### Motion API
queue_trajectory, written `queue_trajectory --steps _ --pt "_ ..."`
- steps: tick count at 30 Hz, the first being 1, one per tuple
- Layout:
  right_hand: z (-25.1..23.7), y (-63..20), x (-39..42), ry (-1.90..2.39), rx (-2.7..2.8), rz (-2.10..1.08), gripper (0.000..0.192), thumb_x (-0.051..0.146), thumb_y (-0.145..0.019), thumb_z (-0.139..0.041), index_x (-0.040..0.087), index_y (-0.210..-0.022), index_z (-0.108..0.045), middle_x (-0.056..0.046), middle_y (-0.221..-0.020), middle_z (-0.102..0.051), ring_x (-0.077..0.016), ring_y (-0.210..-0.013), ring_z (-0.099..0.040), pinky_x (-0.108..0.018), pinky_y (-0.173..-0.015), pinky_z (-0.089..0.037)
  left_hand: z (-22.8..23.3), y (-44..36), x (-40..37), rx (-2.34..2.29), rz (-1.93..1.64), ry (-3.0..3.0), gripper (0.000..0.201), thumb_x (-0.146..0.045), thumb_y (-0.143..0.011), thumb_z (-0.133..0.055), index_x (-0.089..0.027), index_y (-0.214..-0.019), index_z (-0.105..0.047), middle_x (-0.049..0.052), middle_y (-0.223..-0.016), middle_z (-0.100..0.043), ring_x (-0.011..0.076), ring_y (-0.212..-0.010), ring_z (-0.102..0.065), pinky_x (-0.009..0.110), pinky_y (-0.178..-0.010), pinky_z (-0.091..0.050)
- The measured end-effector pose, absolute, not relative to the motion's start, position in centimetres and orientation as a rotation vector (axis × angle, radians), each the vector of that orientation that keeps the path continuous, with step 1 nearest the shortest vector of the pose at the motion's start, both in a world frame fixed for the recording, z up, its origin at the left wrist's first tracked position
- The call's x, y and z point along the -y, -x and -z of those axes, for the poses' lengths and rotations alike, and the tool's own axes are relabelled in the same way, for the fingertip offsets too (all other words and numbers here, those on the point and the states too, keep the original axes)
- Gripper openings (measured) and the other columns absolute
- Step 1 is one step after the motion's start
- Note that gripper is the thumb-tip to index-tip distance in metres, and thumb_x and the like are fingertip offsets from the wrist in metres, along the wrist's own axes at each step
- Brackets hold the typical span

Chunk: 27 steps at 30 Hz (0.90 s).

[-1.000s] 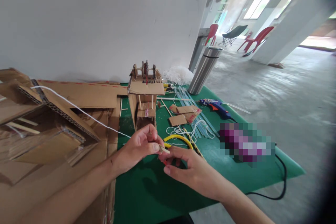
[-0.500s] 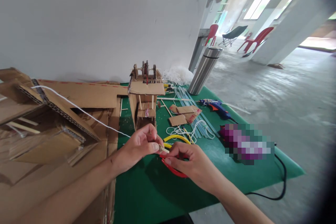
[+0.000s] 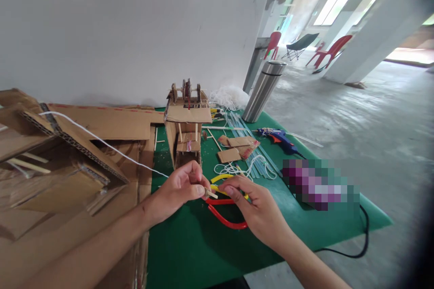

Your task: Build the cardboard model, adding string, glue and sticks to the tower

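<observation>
Left hand (image 3: 181,188): fingers pinching a small stick (image 3: 210,194) with string (image 3: 101,142), over the bench (image 3: 190,244).
Right hand (image 3: 252,207): fingers now grasping red pliers (image 3: 225,219), raised beside the stick.
Change: pliers lifted, brought closer than before.

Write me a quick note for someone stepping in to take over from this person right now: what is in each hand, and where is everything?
Left hand: fingers pinched on a small wooden stick that the white string leads to; the string runs back over the big cardboard structure on the left.
Right hand: fingertips at the stick's free end, above the red-handled pliers lying on the green table.
Nearby: small cardboard tower behind the hands, blue glue gun, steel flask.
Done: string drawn out to the stick.
Left: cannot tell whether the string is tied; the stick is not attached to anything else.
</observation>
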State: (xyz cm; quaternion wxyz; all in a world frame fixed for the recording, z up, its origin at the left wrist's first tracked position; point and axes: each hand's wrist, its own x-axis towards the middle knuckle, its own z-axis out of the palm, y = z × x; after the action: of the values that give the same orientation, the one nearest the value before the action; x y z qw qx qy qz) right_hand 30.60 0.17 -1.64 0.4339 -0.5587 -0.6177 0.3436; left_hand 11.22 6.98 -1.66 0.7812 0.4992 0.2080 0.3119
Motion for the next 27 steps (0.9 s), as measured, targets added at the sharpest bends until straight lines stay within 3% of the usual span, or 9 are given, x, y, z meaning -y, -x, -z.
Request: queue_trajectory --steps 4,7,10,14,18,27 --pt "2.0 -30.8 -0.1 1.349 1.426 -0.849 0.02 0.042 -0.082 -0.069 0.024 -0.074 -0.07 -0.004 -0.077 -0.069 -0.0205 -0.075 -0.062 -0.032 -0.071 -0.049 1.6 -11.2 -7.0 -0.466 -0.648 -1.081 0.035 -0.032 -0.075 -0.077 -0.02 -0.08 -0.045 -0.001 -0.08 -0.064 0.0111 -0.071 -0.058 0.025 -0.068 -0.039" --pt "2.3 -30.8 -0.1 1.331 1.299 -0.831 0.027 0.042 -0.072 -0.078 0.023 -0.063 -0.062 -0.002 -0.073 -0.064 -0.0185 -0.07 -0.06 -0.03 -0.065 -0.048 1.6 -11.1 -7.0 -0.485 -0.634 -1.087 0.037 -0.035 -0.074 -0.078 -0.02 -0.08 -0.044 -0.001 -0.081 -0.063 0.0121 -0.072 -0.059 0.026 -0.07 -0.04" --pt "2.3 -30.8 -0.1 1.316 1.253 -0.785 0.029 0.039 -0.071 -0.08 0.023 -0.062 -0.058 -0.001 -0.071 -0.062 -0.0174 -0.068 -0.058 -0.029 -0.063 -0.047 1.6 -11.1 -7.0 -0.486 -0.625 -1.084 0.036 -0.035 -0.075 -0.078 -0.021 -0.081 -0.045 -0.002 -0.082 -0.063 0.0126 -0.073 -0.06 0.027 -0.072 -0.041" --pt "1.7 -30.8 -0.1 1.3 1.367 -0.735 0.015 0.036 -0.082 -0.071 0.025 -0.073 -0.07 -0.004 -0.078 -0.069 -0.021 -0.078 -0.062 -0.032 -0.071 -0.049 1.9 -11.1 -7.1 -0.463 -0.626 -1.075 0.036 -0.034 -0.076 -0.078 -0.02 -0.081 -0.045 -0.001 -0.082 -0.064 0.0128 -0.074 -0.062 0.025 -0.07 -0.041" --pt "1.7 -30.8 -0.1 1.339 1.421 -0.766 0.024 0.039 -0.091 -0.057 0.024 -0.08 -0.072 -0.005 -0.085 -0.072 -0.0224 -0.084 -0.063 -0.034 -0.077 -0.048 1.9 -11.1 -7.0 -0.445 -0.627 -1.065 0.036 -0.033 -0.076 -0.078 -0.02 -0.081 -0.045 -0.002 -0.081 -0.064 0.0133 -0.076 -0.065 0.025 -0.071 -0.042" --pt "2.7 -30.9 -0.5 1.242 1.133 -0.871 0.028 0.039 -0.071 -0.082 0.022 -0.065 -0.06 0.001 -0.071 -0.059 -0.0149 -0.068 -0.056 -0.026 -0.061 -0.046 1.9 -11.3 -7.0 -0.448 -0.639 -1.088 0.035 -0.034 -0.076 -0.078 -0.02 -0.081 -0.046 -0.001 -0.079 -0.064 0.0119 -0.071 -0.059 0.025 -0.067 -0.038"
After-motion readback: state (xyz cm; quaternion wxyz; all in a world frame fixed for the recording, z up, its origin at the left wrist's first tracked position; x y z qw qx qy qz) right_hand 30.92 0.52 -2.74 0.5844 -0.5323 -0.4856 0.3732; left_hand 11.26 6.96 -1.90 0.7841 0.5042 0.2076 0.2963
